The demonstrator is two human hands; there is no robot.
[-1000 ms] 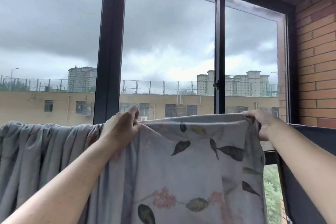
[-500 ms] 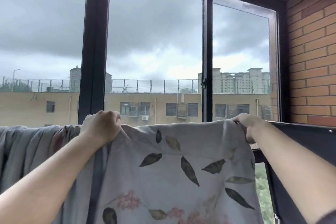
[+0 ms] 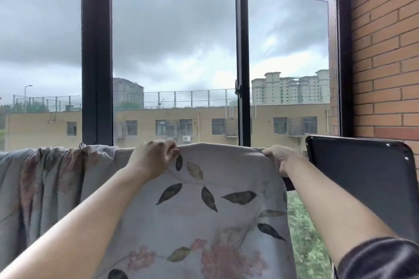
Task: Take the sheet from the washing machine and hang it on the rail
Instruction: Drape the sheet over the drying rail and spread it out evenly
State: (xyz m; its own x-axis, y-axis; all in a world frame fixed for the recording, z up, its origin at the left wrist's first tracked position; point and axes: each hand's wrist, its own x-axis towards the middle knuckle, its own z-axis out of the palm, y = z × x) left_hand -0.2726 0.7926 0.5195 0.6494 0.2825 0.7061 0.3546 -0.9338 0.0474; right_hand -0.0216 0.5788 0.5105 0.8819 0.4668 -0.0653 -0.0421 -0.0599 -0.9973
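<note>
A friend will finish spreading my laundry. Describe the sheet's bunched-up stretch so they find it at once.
Find the thick dark window post. Below-left of it, past the left hand, the sheet hangs in gathered grey folds. Between that and the right hand it lies flat and leaf-printed.

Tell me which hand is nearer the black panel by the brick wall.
Right. The right hand grips the sheet just left of the black panel; the left hand grips it farther left.

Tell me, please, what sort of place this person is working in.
Probably an enclosed upper-floor balcony used for drying laundry: a dark-framed window looks out over a lower building, a brick wall closes the right side, and a sheet hangs draped below the glass.
</note>
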